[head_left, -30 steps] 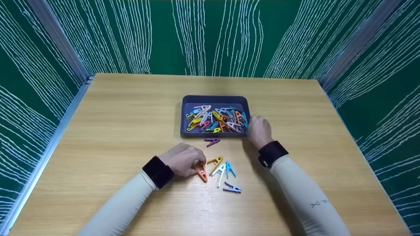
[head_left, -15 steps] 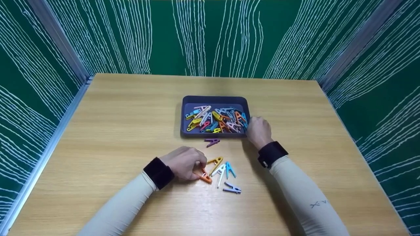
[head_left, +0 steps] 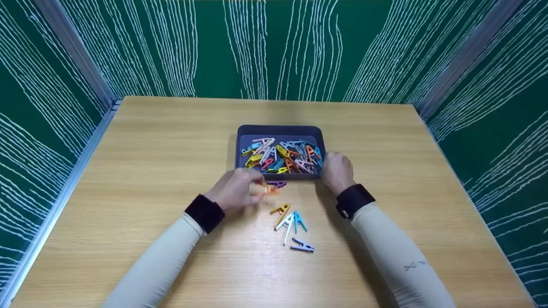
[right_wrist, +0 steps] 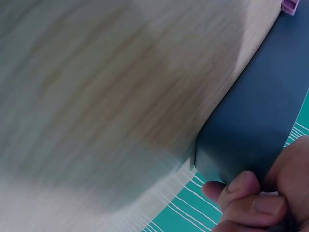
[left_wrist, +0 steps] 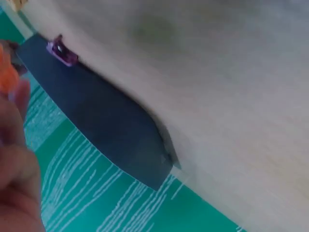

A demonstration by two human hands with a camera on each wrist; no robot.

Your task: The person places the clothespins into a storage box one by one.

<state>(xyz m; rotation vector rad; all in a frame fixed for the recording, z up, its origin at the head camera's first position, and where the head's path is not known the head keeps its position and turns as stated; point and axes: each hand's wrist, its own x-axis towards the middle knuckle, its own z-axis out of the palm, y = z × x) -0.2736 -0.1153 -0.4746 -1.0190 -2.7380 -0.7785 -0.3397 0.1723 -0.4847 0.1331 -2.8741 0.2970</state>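
My left hand pinches an orange clothespin, blurred by motion, just in front of the tray's near wall. In the left wrist view the orange clothespin shows only at the left edge, by the fingertips. Close beside it on the table lies a purple clothespin. My right hand grips the near right corner of the dark tray; in the right wrist view its curled fingers are at the tray's end. Several mixed-colour clothespins lie heaped in the tray.
Nearer me on the wooden table lie a yellow clothespin, a white clothespin, a light blue clothespin and a lavender clothespin. Green walls with white lines enclose the table's back and sides.
My left hand has lifted the orange clothespin from beside the yellow one and carried it away from me toward the tray. The right hand and tray have stayed in place.
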